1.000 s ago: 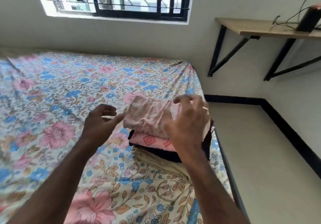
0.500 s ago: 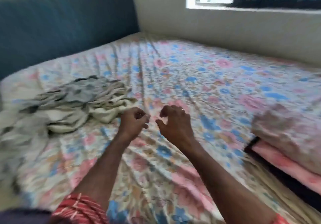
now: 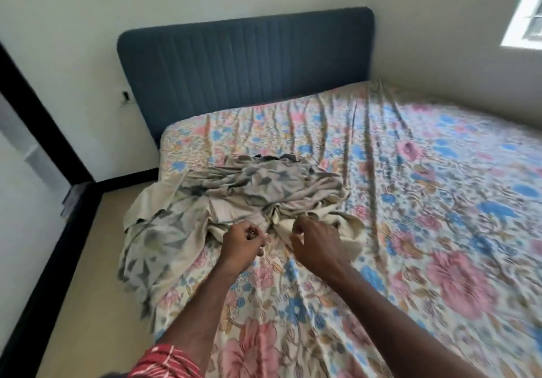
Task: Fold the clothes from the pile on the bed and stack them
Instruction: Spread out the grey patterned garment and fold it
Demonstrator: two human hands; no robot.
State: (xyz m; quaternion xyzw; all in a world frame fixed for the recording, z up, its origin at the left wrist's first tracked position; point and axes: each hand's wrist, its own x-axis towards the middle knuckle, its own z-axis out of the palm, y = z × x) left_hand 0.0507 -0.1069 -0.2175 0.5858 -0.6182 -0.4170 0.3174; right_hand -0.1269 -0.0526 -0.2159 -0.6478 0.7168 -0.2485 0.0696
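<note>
Just beyond both curled hands (image 3: pixel 281 241) lies the crumpled cloth (image 3: pixel 240 192).

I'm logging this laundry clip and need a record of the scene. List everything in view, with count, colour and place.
crumpled clothes: one pile, beige with grey leaf print, a dark piece at its far edge, on the bed's left side, partly hanging over the edge
bedsheet: one, cream with pink and blue flowers, wrinkled, covering the bed
headboard: one, dark blue, padded, against the far wall
window: one, bright, upper right, only partly in view
floor: beige, left of the bed, with black trim along the wall
sleeve: one, red with pale stripes, bottom edge
left hand: one, fingers curled, at the pile's near edge; whether it pinches cloth is unclear
right hand: one, fingers loosely curled, at the pile's near edge
</note>
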